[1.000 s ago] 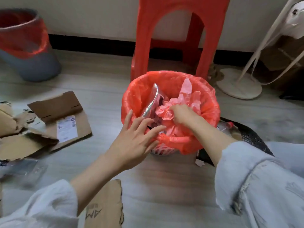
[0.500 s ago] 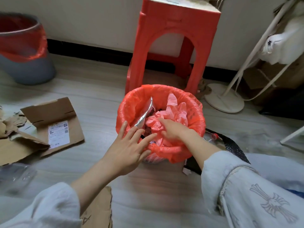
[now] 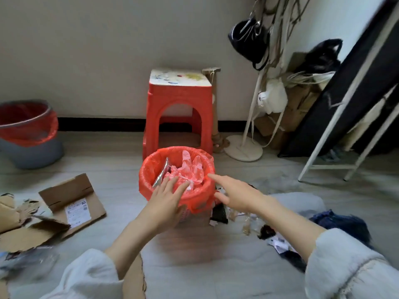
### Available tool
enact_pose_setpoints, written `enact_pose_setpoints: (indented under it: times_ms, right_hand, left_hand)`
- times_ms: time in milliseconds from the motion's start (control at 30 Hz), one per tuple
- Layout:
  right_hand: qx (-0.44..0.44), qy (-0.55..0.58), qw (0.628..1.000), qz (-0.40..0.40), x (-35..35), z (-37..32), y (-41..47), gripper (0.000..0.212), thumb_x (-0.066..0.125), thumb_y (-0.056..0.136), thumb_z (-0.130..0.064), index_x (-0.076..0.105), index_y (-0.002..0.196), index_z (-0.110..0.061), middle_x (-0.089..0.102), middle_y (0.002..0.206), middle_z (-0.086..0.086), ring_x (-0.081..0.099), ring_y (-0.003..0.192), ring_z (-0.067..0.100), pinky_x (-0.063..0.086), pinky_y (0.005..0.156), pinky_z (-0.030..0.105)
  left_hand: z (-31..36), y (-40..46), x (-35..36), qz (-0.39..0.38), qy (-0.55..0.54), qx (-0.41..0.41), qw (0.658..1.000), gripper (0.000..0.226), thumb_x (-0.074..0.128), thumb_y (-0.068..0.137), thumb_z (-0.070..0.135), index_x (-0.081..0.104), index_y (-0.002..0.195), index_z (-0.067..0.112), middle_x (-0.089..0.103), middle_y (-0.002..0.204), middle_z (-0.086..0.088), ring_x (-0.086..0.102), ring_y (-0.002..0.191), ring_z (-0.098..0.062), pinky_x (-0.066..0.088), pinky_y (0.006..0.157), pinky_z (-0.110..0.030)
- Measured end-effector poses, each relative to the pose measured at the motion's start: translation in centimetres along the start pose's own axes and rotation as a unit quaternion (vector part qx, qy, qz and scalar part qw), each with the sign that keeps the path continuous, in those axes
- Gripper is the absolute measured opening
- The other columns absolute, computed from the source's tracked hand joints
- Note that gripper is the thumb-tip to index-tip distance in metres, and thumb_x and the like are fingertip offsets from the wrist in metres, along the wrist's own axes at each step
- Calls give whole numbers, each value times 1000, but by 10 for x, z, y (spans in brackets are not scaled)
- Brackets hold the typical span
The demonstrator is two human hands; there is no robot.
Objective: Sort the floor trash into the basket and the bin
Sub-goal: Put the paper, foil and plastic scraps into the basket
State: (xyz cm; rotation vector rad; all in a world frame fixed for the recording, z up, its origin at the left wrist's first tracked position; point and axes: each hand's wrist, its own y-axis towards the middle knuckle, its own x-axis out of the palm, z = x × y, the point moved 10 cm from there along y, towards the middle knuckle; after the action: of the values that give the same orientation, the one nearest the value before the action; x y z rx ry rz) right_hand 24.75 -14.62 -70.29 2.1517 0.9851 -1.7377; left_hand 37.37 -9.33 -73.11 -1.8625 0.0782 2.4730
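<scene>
Small basket [image 3: 151, 180] with red liner sits on floor in front of red stool [image 3: 179, 108], pink crumpled plastic [image 3: 190, 169] and a silver foil wrapper [image 3: 160, 175] inside it. Left hand [image 3: 166, 201] flat on the near rim, fingers straight and spread, gripping nothing. Right hand [image 3: 235, 193] just right of the rim, index finger extended toward it, empty. Grey bin [image 3: 30, 147] with red liner far left by wall. Torn cardboard [image 3: 71, 201] left on floor, small scraps [image 3: 248, 221] on floor right of basket
</scene>
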Motion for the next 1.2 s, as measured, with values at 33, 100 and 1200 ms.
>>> enact_pose_setpoints:
  times_ms: [33, 100, 1200]
  right_hand:
    - [8, 0, 1000, 11, -11, 0, -23, 57, 41, 97, -31, 15, 147, -33, 36, 146, 0, 43, 127, 23, 38, 101, 37]
    - [23, 2, 999, 34, -30, 1, -68, 56, 40, 97, -30, 14, 147, -34, 39, 143, 1, 45, 124, 24, 40, 98, 37]
    - [155, 54, 986, -20, 58, 226, -101, 54, 41, 95, -23, 20, 145, -25, 44, 138, 8, 39, 129, 31, 35, 101, 40]
  left_hand:
    - [15, -8, -15, 19, -19, 12, 1000, 60, 45, 94, 28, 16, 147, 24, 12, 155, -9, 4, 144, -27, 13, 117, -41]
    - [47, -24, -41, 38, -39, 37, 998, 58, 47, 93, 26, 22, 145, 23, 18, 152, -10, 11, 143, -25, 17, 117, -39]
    - [169, 85, 112, -158, 140, 170, 963, 47, 43, 94, 28, 34, 140, 20, 32, 143, -8, 24, 136, -27, 35, 105, -41]
